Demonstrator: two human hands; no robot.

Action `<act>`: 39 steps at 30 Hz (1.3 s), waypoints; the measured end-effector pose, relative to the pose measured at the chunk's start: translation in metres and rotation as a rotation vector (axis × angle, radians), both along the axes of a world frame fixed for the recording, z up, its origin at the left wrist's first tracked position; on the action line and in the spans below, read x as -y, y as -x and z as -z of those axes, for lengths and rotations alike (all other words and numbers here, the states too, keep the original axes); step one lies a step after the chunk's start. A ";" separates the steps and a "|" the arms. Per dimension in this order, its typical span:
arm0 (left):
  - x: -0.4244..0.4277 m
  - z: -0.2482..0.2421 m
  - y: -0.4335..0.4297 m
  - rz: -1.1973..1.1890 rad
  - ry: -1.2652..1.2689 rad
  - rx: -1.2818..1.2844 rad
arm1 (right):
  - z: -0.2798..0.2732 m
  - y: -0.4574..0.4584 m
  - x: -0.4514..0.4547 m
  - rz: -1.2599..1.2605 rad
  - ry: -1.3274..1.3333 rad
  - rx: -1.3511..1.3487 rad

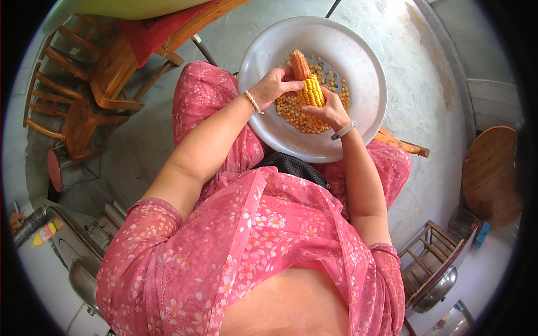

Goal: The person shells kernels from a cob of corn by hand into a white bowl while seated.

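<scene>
Both of my hands grip one ear of dried corn (311, 91) over a wide, pale basin (361, 101). The upper end of the ear is bare reddish cob (299, 65), while yellow kernels still cover the lower part. My left hand (275, 86), with a beaded bracelet at the wrist, holds the ear's left side, its thumb on the kernels near the bare edge. My right hand (330, 108), wearing a pale bangle, wraps the lower kernel-covered end. Loose corn kernels (296, 117) lie in the bottom of the basin, some hidden beneath my hands.
Wooden chairs (77, 109) stand to the left, near a wooden table edge (197, 23) with a red cloth (157, 35). A wooden leg (403, 145) juts out right of the basin. A round wooden board (491, 176) and a small wooden rack (433, 248) are at right.
</scene>
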State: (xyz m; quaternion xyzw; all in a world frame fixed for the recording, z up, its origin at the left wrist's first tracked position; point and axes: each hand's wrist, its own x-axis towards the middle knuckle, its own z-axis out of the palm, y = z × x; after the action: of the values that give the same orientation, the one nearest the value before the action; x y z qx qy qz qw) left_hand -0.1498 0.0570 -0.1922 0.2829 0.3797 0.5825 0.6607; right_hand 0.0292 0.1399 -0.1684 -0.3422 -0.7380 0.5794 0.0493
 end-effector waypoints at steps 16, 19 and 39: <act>-0.003 0.011 -0.004 -0.016 -0.038 -0.114 | 0.002 0.000 0.002 0.014 -0.058 0.009; -0.004 0.013 -0.001 0.052 -0.019 -0.147 | 0.000 0.000 0.003 0.017 -0.055 0.028; -0.002 0.008 -0.002 0.012 0.029 -0.165 | -0.001 0.001 0.005 0.006 -0.096 0.054</act>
State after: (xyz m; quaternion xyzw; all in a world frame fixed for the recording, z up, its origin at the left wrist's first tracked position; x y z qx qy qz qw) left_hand -0.1476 0.0595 -0.2006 0.3226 0.4395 0.5478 0.6345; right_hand 0.0279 0.1351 -0.1673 -0.3574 -0.7649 0.5338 0.0473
